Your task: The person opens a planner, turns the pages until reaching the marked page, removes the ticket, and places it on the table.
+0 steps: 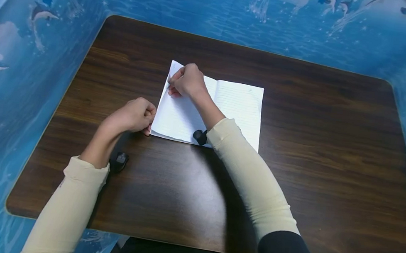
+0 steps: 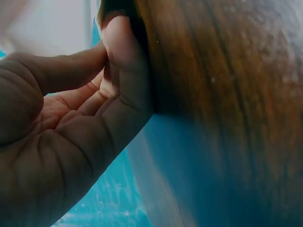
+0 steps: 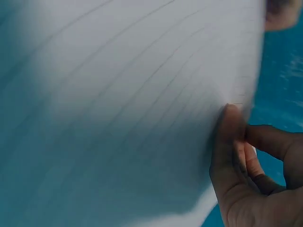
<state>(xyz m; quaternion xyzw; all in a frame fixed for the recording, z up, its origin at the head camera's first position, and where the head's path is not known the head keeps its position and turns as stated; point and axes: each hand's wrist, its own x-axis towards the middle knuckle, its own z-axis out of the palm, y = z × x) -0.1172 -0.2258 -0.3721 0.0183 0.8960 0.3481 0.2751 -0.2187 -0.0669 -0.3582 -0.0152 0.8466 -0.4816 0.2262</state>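
Note:
An open notebook (image 1: 238, 105) with white lined pages lies on the table, its left page (image 1: 177, 119) bent up a little at the left side. My right hand (image 1: 189, 81) reaches across that page and pinches its outer edge near the top. In the right wrist view the lined page (image 3: 142, 94) curves up to the finger and thumb of the right hand (image 3: 255, 175). At the lower left corner, my left hand (image 1: 134, 114) pinches the notebook's edge. The left wrist view shows the left hand (image 2: 80, 104) with thumb and forefinger together; what lies between them is mostly hidden.
The brown wooden table (image 1: 332, 179) extends around the notebook on all sides. Blue sea-patterned cloth (image 1: 201, 9) hangs behind and beside it. A small black wrist camera (image 1: 120, 161) sits under the left wrist, another black camera (image 1: 199, 136) under the right.

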